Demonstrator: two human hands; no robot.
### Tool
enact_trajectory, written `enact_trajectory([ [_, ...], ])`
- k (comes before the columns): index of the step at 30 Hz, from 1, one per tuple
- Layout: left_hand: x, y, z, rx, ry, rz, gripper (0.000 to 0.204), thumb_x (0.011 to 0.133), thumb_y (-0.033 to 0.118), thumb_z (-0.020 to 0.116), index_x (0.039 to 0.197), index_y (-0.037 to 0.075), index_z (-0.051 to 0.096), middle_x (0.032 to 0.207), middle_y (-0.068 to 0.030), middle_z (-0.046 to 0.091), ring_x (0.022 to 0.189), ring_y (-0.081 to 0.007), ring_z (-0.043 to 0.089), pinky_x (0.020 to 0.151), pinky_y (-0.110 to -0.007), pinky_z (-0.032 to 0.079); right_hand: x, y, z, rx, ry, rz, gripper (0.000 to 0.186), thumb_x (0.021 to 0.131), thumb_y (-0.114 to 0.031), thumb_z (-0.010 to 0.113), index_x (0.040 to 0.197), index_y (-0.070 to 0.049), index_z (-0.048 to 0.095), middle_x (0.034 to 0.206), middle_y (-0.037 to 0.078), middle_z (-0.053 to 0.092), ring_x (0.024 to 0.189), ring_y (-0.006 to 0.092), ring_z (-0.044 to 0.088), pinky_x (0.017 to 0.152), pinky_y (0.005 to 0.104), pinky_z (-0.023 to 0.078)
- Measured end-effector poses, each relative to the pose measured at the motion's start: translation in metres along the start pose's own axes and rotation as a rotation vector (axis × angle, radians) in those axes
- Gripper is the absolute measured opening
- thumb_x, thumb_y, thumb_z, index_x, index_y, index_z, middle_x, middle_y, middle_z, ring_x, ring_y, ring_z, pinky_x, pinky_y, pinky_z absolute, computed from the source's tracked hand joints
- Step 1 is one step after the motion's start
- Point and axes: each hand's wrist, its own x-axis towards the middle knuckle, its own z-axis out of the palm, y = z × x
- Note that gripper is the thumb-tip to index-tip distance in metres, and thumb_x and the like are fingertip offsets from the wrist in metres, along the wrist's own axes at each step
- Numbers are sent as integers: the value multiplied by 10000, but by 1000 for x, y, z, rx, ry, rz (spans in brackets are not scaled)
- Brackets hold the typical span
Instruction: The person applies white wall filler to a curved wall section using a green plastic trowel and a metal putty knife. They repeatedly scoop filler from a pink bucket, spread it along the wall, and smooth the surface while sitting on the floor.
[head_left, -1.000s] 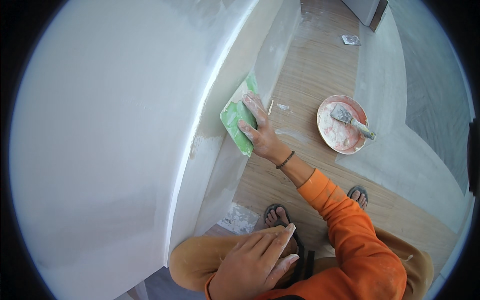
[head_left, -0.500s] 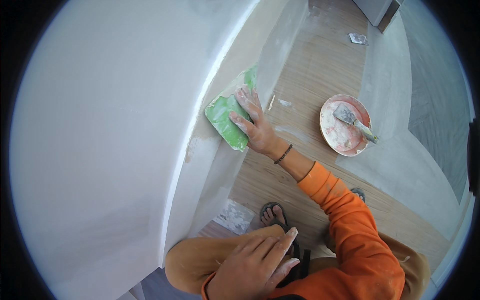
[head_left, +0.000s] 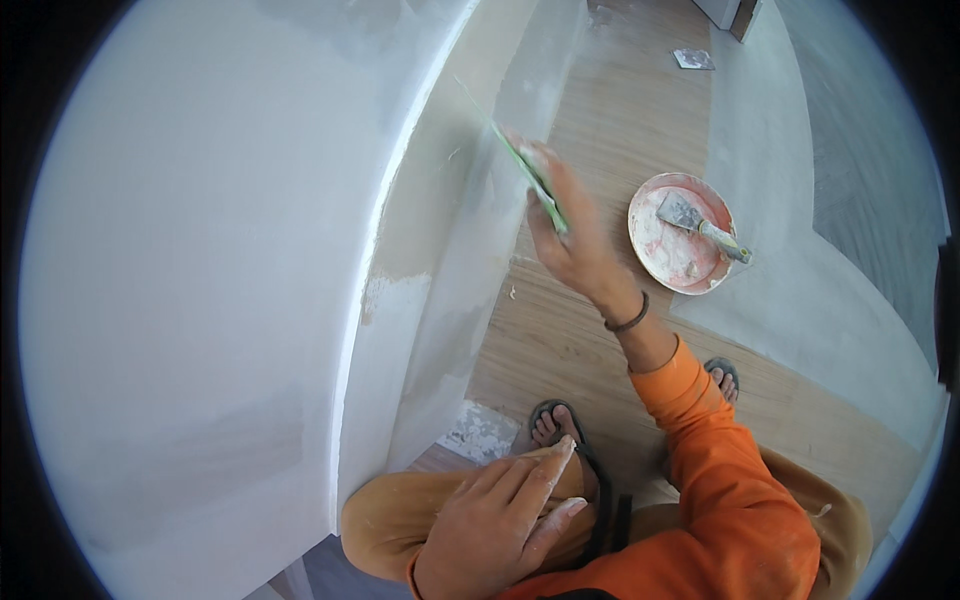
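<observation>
In front of me, slightly right of the wall strip (head_left: 430, 200), my right hand (head_left: 560, 220) is closed on a green flat spreader (head_left: 530, 165), now seen edge-on and blurred; whether it touches the wall is unclear. My left hand (head_left: 500, 520) rests over my left leg (head_left: 380, 515), fingers stretched out and white-smudged, holding nothing visible. To the right of my right hand, a round pink-lined bucket (head_left: 680, 275) holds white compound and a putty knife (head_left: 710, 228) lying across it. A pale, patchy coating shows on the narrow wall strip.
The large white wall (head_left: 190, 250) fills the left. Below are wood-look flooring (head_left: 550, 340) and a grey floor area (head_left: 850, 200) to the right. A small flat scrap (head_left: 693, 59) lies at the back, near a panel edge (head_left: 730, 15). My sandaled feet (head_left: 555, 425) are below my hands.
My right hand has moved right, away from the wall's white edge, and turned the green spreader from face-up to edge-on. My left hand stays on the leg.
</observation>
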Motion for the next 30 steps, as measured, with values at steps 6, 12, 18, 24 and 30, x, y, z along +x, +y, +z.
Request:
enact_trajectory([
  [6, -3, 1, -4, -22, 0, 1, 526, 889, 189, 700, 1349, -10, 540, 1168, -166, 660, 1039, -320, 643, 919, -396, 509, 5, -13, 6, -31, -155, 12, 750, 762, 102, 566, 1468, -116, 440, 1510, 137, 462, 1299, 355, 532, 1075, 456, 466],
  [12, 0, 2, 1, -31, -8, 32, 543, 888, 189, 712, 1361, -12, 533, 1138, -166, 669, 1010, -318, 651, 891, -392, 515, -50, -63, 31, 59, -317, 79, 925, 699, 87, 617, 1544, -167, 338, 1607, 127, 305, 1375, 359, 452, 1086, 455, 468],
  [18, 0, 2, 4, -4, -1, -22, 546, 892, 182, 714, 1361, -29, 529, 1086, -174, 684, 935, -323, 657, 840, -395, 519, -53, -58, 6, 178, -389, 110, 921, 685, 89, 586, 1537, -160, 341, 1574, 155, 348, 1376, 408, 424, 1093, 464, 443],
  [24, 3, 7, 4, 14, 4, 12, 548, 879, 181, 724, 1350, -31, 540, 1069, -179, 688, 910, -316, 655, 814, -388, 519, 32, 9, -14, 20, -31, 55, 685, 789, 73, 525, 1450, -96, 464, 1284, 207, 590, 969, 359, 592, 868, 389, 491],
  [30, 2, 5, 2, -9, -9, 48, 528, 889, 184, 719, 1342, -26, 548, 1088, -153, 687, 939, -308, 657, 831, -391, 520, 3, -17, 1, 6, -145, 69, 795, 733, 88, 569, 1479, -153, 444, 1388, 177, 562, 1143, 365, 602, 967, 405, 516],
])
